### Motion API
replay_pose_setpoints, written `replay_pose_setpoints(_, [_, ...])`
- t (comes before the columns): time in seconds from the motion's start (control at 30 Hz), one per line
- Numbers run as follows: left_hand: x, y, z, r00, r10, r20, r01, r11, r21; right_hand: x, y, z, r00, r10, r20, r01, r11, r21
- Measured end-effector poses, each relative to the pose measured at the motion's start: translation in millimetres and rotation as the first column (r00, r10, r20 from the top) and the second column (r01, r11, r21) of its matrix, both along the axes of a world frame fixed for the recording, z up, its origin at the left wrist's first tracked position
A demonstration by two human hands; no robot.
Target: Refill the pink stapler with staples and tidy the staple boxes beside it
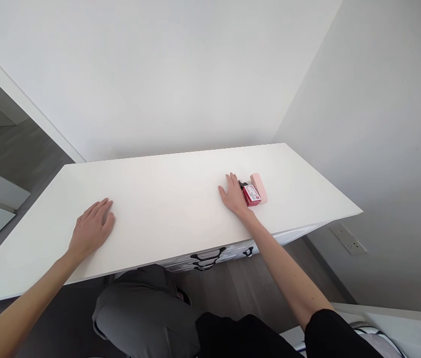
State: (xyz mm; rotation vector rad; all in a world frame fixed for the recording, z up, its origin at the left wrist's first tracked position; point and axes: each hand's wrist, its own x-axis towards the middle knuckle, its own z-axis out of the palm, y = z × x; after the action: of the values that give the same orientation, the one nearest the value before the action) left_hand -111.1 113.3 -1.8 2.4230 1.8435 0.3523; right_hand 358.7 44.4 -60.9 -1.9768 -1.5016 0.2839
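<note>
My left hand (pixel 91 226) lies palm down on the left part of the white desk (pixel 165 199), fingers stretched out, with nothing in it. Farther right, my right hand (pixel 233 195) rests flat on the desk with its fingers spread. Right beside it lies a small red and white box (pixel 251 194); I cannot tell whether the hand touches it. A small black item (pixel 243 184) shows at the box's far end, its kind unclear. Against the box's right side lies a pale pink case (pixel 259 188) with rounded ends.
Behind the desk stands a white wall (pixel 180 74), with a grey-white wall (pixel 389 124) on the right bearing a power socket (pixel 348 239). Drawers with dark handles (pixel 208 254) sit under the desk's front edge. My grey-trousered leg (pixel 143 308) is below it.
</note>
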Motion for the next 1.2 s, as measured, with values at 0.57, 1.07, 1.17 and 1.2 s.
replay_pose_setpoints(0.57, [18,-20,-2.1,0.994,0.108,-0.003,-0.108,0.994,0.01,-41,-42,9.1,0.936,0.278,0.216,-0.245,0.955,-0.17])
replay_pose_setpoints(1.07, [24,-36,-25.3,0.989,0.134,-0.058,-0.128,0.987,0.1,-53,-60,9.2,0.912,0.315,0.262,-0.276,0.945,-0.174])
replay_pose_setpoints(1.17, [23,-35,-25.9,0.99,0.131,-0.047,-0.126,0.987,0.102,-53,-60,8.5,0.915,0.306,0.261,-0.27,0.948,-0.166])
replay_pose_setpoints(1.2, [23,-35,-26.1,0.991,0.13,-0.041,-0.125,0.987,0.103,-53,-60,8.1,0.916,0.304,0.261,-0.269,0.95,-0.16])
